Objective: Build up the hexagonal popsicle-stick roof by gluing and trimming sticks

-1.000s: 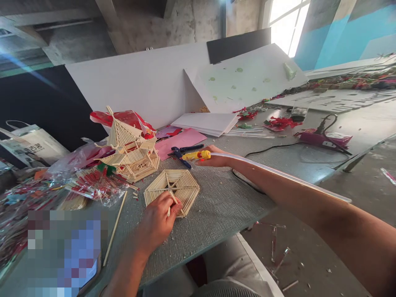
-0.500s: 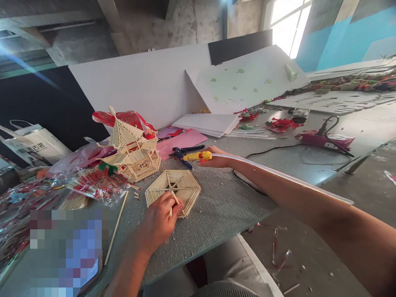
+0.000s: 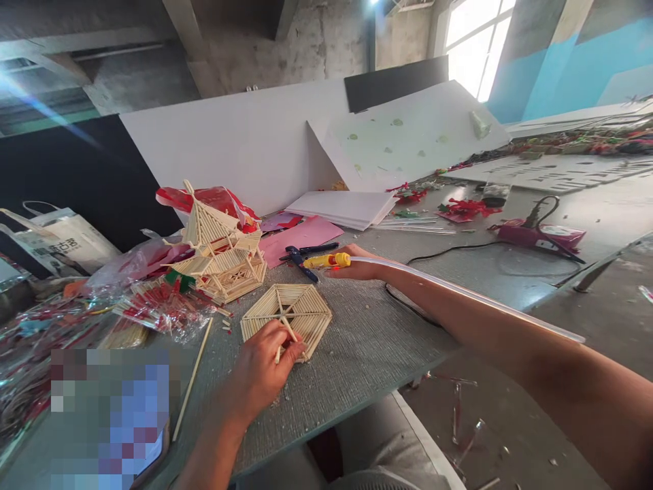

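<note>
My left hand [image 3: 273, 357] is closed with thin wooden sticks [image 3: 288, 329] pinched between thumb and fingers. Under those fingertips lies a flat hexagonal panel [image 3: 311, 309] of pale sticks, its spokes meeting at a partly open centre. Farther forward, my right hand [image 3: 352, 262] is closed at a yellow glue gun [image 3: 324, 260], its fingers mostly hidden behind it. A long clear glue stick [image 3: 459, 292] runs from the gun's rear along my forearm. Blue-handled pliers [image 3: 302, 264] lie by the gun's front end. A small stick-built pavilion [image 3: 224, 255] stands behind the panel.
One loose stick [image 3: 192, 378] lies left of my hand, near a pixelated phone [image 3: 153, 449]. Plastic-wrapped bundles [image 3: 163, 306] crowd the left side. White boards [image 3: 341, 207] and pink paper [image 3: 300, 238] lie behind. A black cord [image 3: 449, 249] reaches a purple-pink box [image 3: 541, 235].
The view has shifted slightly, so everything sits a little lower. My left hand has barely moved and keeps its pinch; my right hand stays at the glue gun.
</note>
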